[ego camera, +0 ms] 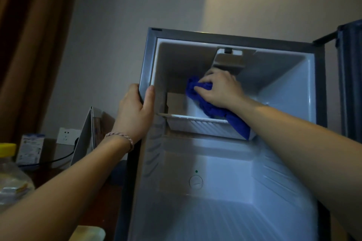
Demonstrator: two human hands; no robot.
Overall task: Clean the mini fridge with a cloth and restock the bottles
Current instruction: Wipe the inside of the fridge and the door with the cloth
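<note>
Mini fridge (317, 88) door (350, 76) swung open to the right, mostly cut off by the frame edge. Interior looks bare of bottles from here.

Right hand (219, 88) is inside the upper compartment, fingers curled over a bunched blue cloth (207, 103), pressing it toward the far wall just above the white shelf (197, 125). The cloth's tail drapes over the shelf's near right edge. The hand covers the middle of the cloth, so how much of it contacts the wall is unclear.

Left hand (135, 111) grips the fridge's left front edge: thumb on the inner flange, fingers wrapped round the outside and mostly hidden behind the cabinet. Braided bracelet (121, 139) on that wrist.

Metal bracket or lamp housing (229, 60) at the top of the far wall, partly behind the right hand; can't tell exactly what it is. Thermostat dial (195, 181) with a small green dot above it on the lower far wall.

Bottle with yellow cap (9, 172) at far left, near, cut by the frame and blurred; contents unreadable. Behind it a small carton (30, 148), print illegible. Wall socket (67, 136) with a black cable (54, 160) running from it. A thin grey panel (86, 135) leans just left of the fridge; unsure what it is. Brown curtain (29, 45) upper left. Room is dim and detail in the shadows is poor.
</note>
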